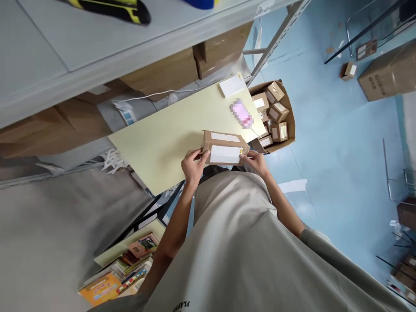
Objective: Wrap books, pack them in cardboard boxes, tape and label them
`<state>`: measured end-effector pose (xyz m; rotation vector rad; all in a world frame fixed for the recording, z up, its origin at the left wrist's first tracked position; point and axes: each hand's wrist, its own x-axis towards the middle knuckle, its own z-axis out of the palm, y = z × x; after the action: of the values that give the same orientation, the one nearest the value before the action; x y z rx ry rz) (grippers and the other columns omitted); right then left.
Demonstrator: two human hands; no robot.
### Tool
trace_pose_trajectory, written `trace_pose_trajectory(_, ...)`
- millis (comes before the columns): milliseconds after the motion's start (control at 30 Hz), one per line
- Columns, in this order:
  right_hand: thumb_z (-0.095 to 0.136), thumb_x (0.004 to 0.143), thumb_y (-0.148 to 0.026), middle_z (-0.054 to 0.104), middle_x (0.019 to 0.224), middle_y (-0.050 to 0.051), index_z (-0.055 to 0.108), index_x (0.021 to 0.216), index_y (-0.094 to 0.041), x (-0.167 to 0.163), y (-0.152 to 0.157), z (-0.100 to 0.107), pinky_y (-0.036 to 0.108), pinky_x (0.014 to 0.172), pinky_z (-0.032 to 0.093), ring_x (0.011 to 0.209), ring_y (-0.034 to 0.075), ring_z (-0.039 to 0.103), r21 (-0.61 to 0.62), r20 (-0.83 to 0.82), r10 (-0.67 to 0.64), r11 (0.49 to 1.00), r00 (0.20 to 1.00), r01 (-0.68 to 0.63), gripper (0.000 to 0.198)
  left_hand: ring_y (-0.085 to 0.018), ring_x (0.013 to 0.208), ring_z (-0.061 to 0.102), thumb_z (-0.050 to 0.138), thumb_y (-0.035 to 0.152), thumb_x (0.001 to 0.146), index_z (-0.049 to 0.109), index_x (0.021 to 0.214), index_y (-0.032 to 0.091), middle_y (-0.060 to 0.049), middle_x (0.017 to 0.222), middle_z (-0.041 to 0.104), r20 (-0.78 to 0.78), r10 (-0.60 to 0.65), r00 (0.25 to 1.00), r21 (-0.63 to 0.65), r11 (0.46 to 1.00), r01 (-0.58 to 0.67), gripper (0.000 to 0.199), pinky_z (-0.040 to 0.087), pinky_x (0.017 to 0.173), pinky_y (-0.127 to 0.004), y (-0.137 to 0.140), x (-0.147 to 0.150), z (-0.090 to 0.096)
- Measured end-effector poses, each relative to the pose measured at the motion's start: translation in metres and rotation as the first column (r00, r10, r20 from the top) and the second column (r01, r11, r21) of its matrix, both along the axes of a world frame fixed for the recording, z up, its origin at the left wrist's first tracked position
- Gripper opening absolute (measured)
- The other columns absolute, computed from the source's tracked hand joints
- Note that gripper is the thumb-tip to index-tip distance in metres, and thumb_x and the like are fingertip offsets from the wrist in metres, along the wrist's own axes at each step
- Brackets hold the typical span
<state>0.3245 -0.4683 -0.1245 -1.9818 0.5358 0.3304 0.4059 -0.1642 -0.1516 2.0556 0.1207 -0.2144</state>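
A small cardboard box (224, 160) with white labels on two faces is held between my hands at the near edge of a pale yellow tabletop (169, 143). My left hand (194, 166) grips its left end, thumb on the front face. At the right end, my right hand (256, 162) pinches the corner beside the label's yellow mark. On the tabletop beyond the box lie a pink blurred-out item (241, 113) and a stack of white labels (232, 86).
Right of the table stands a large open carton (290, 125) filled with several small labelled boxes. A grey shelf (130, 60) runs above, with a black-and-yellow tool (130, 9) on it. Books (143, 247) sit on a lower surface at left. A big carton (390, 71) rests on the blue floor.
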Motion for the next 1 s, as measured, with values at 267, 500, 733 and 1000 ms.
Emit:
trace_pose_trajectory(267,0.077,0.093,-0.091,0.062,0.085,0.003,0.056,0.072,-0.026,0.021,-0.188,0.0,0.035,0.084,0.056,0.09,0.023,0.06,0.047,0.166,-0.234,0.972,0.958,0.23,0.071,-0.022,0.095,0.088,0.08,0.051,0.111,0.09,0.123,0.023,-0.009,0.12,0.09,0.107,-0.176,0.979,-0.029,0.983,0.18,0.032,0.073,0.093,-0.033,-0.182,0.017,0.06)
trace_pose_trajectory(500,0.072,0.1,-0.083,0.065,0.09,0.004,0.057,0.078,-0.027,0.044,-0.368,-0.012,0.04,0.095,0.064,0.093,0.024,0.065,-0.15,0.327,-0.26,0.935,0.909,0.322,0.062,-0.029,0.101,0.091,0.08,0.032,0.111,0.088,0.131,0.023,-0.007,0.108,0.093,-0.11,-0.411,0.905,-0.029,0.912,0.41,0.024,0.074,0.096,-0.037,-0.371,0.031,0.069)
trace_pose_trajectory(733,0.071,0.102,-0.07,0.08,0.137,0.016,0.078,0.132,-0.021,0.057,-0.468,-0.059,0.062,0.125,0.06,0.136,0.036,0.076,-0.142,0.377,-0.31,0.912,0.873,0.385,0.058,-0.032,0.128,0.088,0.074,0.02,0.11,0.083,0.142,0.017,-0.016,0.156,0.081,-0.194,-0.525,0.829,-0.122,0.851,0.51,0.033,0.074,0.11,-0.042,-0.465,0.045,0.043)
trace_pose_trajectory(1000,0.067,0.098,-0.067,0.077,0.154,0.025,0.075,0.148,-0.013,0.07,-0.48,-0.127,0.068,0.13,0.057,0.148,0.04,0.074,-0.13,0.228,-0.377,0.902,0.898,0.412,0.074,-0.02,0.108,0.084,0.063,-0.007,0.089,0.084,0.145,0.022,-0.009,0.142,0.085,-0.263,-0.471,0.842,-0.058,0.879,0.473,0.066,0.071,0.097,-0.03,-0.441,0.042,0.032)
